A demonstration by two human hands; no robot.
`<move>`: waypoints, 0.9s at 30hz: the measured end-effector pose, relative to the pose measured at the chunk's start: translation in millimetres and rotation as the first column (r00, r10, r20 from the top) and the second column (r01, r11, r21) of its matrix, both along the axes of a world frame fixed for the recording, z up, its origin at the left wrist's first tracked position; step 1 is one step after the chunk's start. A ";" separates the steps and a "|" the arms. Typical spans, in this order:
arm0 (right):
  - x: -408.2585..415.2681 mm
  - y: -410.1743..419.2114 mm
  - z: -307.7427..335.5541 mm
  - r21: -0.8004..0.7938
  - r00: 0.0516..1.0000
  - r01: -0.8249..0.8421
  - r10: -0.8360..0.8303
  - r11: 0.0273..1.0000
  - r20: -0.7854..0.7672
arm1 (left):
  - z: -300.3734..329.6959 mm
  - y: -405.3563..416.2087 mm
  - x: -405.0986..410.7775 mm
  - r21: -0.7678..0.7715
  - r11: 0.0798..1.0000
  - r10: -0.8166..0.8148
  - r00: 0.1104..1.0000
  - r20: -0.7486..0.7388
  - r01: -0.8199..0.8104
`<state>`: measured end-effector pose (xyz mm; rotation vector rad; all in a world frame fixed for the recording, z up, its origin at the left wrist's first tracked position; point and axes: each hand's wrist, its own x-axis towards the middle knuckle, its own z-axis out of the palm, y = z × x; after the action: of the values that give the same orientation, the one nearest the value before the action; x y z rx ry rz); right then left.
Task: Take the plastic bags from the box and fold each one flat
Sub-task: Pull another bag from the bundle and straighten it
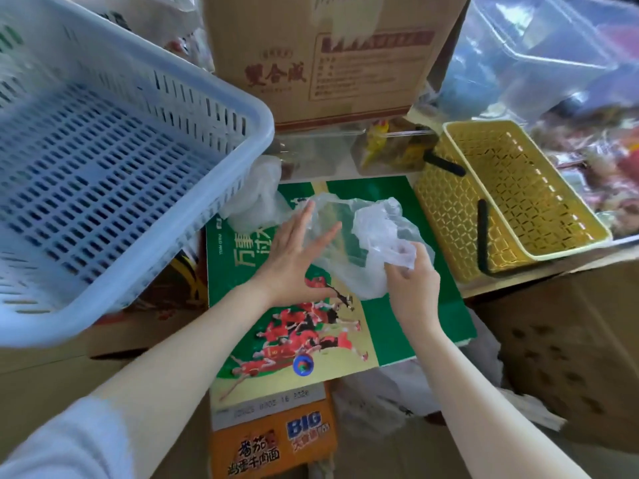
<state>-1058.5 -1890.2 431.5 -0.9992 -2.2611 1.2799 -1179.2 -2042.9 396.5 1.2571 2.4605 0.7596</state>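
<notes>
A clear plastic bag lies crumpled on the green printed carton top in the middle of the view. My left hand rests flat on the bag's left part, fingers spread. My right hand pinches the bag's crumpled right edge between thumb and fingers. A second clear bag lies bunched at the carton's far left corner, beside the blue basket. Which box the bags come from I cannot tell.
A large blue slotted basket fills the left. A yellow lattice basket with black handles stands at the right. A brown cardboard box rises behind. Clear packaged goods pile up at the far right. An orange noodle carton sits near me.
</notes>
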 end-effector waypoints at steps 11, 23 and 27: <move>45.4 -38.3 -13.2 0.440 0.873 -0.433 0.488 0.787 -0.013 | 27.2 -16.1 69.7 0.184 0.740 0.230 0.501 0.834 -0.647; 52.6 -2.7 -27.9 -0.224 0.984 -0.096 0.126 0.970 0.125 | 38.5 -61.2 95.3 0.119 0.629 0.338 0.408 0.848 -0.768; 64.3 15.5 -26.5 -0.259 0.977 0.090 -0.035 0.962 0.210 | 24.6 -92.4 97.6 0.035 0.686 0.610 0.601 0.516 -0.726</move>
<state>-994.2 -1874.7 405.0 -1.3424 -2.2194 1.5490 -1081.6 -2135.3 421.1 0.0524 2.4180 1.3949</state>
